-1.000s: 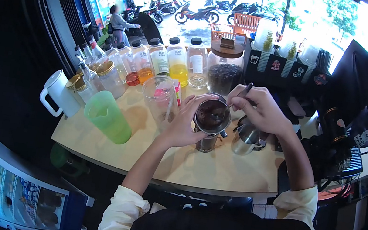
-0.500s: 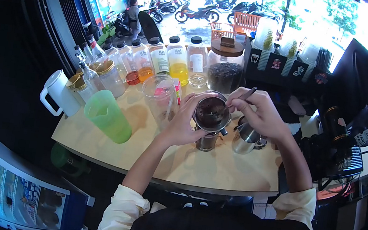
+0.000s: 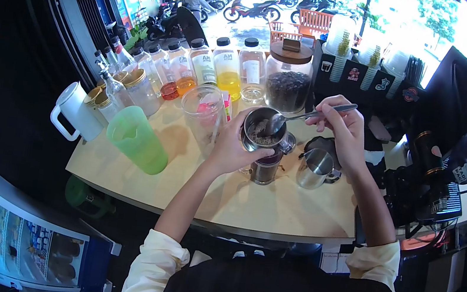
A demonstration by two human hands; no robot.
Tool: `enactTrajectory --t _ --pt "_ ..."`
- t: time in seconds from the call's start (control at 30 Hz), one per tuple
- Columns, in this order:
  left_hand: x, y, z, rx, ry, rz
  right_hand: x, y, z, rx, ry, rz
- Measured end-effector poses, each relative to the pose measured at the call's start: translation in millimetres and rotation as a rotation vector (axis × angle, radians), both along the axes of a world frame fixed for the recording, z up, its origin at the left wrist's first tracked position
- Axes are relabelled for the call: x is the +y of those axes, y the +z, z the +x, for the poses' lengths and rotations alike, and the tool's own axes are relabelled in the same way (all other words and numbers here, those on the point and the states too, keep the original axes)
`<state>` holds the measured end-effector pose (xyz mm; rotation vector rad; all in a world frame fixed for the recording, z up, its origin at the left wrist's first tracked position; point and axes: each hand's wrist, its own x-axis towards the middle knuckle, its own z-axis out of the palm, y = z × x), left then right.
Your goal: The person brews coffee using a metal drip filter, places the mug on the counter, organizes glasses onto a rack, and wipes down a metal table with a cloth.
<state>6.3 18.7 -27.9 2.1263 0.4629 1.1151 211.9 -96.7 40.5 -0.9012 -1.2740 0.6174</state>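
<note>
A small metal cup is gripped by my left hand, its mouth facing up toward me. Dark grains lie inside it. My right hand has a metal spoon pinched by the handle, and the spoon's bowl is inside the cup's mouth. Directly below the cup stands a clear container with dark contents, its top partly hidden by the cup and my thumb. A steel pitcher stands just right of it. Left of my left hand is a clear plastic cup.
A green jug and a white pitcher stand on the left of the table. Bottles and a wooden-lidded jar of dark beans line the back. Dark equipment stands at right.
The metal cup has tipped, showing more of its inner wall and grains. My right hand has moved up and right, and the spoon lies flatter with its bowl now visible.
</note>
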Motion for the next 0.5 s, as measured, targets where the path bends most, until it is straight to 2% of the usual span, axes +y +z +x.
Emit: enactTrajectory --t 0.13,0.33,0.5 --pt "1 -6 1 0.033 -0.001 -0.056 0 -10 1 -0.010 0.003 0.022" --pt "1 -12 3 0.078 0.001 -0.003 -1 -19 1 -0.078 -0.001 0.010" --pt "-1 -13 1 0.099 -0.054 -0.047 -5 -25 -3 -0.101 0.032 -0.075"
